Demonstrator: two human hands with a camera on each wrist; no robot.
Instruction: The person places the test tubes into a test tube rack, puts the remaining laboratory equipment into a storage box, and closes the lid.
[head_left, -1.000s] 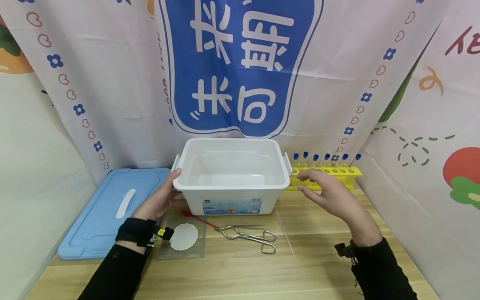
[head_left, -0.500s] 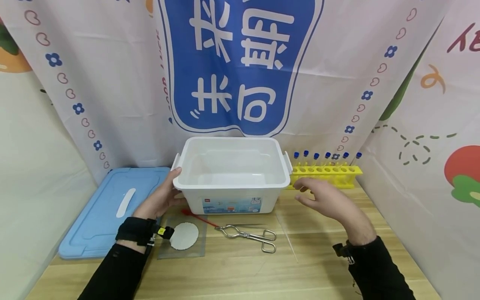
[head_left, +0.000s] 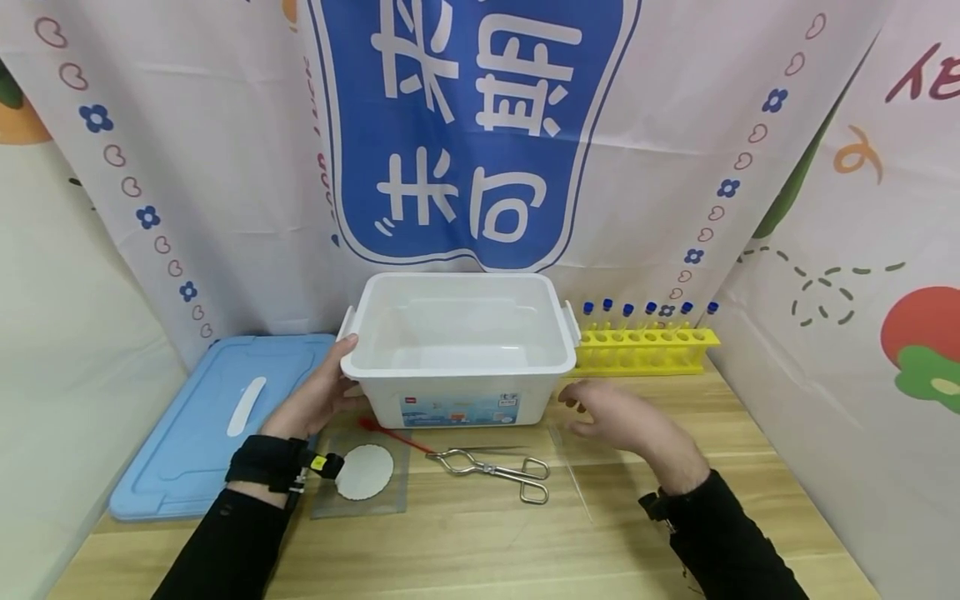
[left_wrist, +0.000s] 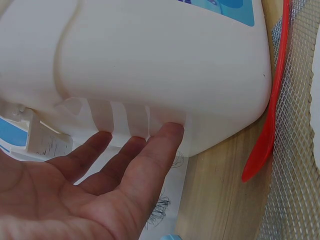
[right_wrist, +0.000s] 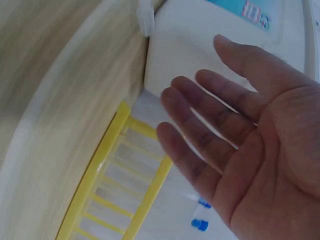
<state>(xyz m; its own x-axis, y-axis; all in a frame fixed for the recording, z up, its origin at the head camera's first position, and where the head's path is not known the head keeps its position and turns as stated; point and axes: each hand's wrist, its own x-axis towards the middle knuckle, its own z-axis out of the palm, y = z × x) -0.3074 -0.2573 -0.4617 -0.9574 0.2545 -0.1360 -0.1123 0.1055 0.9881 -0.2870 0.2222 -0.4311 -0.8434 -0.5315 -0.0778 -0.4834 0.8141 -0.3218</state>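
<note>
A white plastic storage bin (head_left: 465,385) stands at the back middle of the table, its inside bare. At its left side is my left hand (head_left: 318,396), thumb at the rim; in the left wrist view its fairly straight fingertips (left_wrist: 172,131) touch the bin's outer wall. My right hand (head_left: 626,421) hovers by the bin's lower right corner, fingers relaxed and holding nothing, as the right wrist view also shows. Just below it lies a thin clear rod (head_left: 576,479). Crucible tongs (head_left: 491,471) and a red spoon (head_left: 397,435) lie in front of the bin.
Left of the bin lies a blue lid (head_left: 187,450) with a white handle. A wire gauze (head_left: 397,500) with a white round centre lies in front. A yellow test tube rack (head_left: 645,369) with several blue-capped tubes stands at right. Printed fabric (head_left: 637,208) encloses the table.
My right hand has moved left and down, from in front of the yellow rack to the bin's lower right corner. My left hand stays at the bin; the head view has shifted slightly.
</note>
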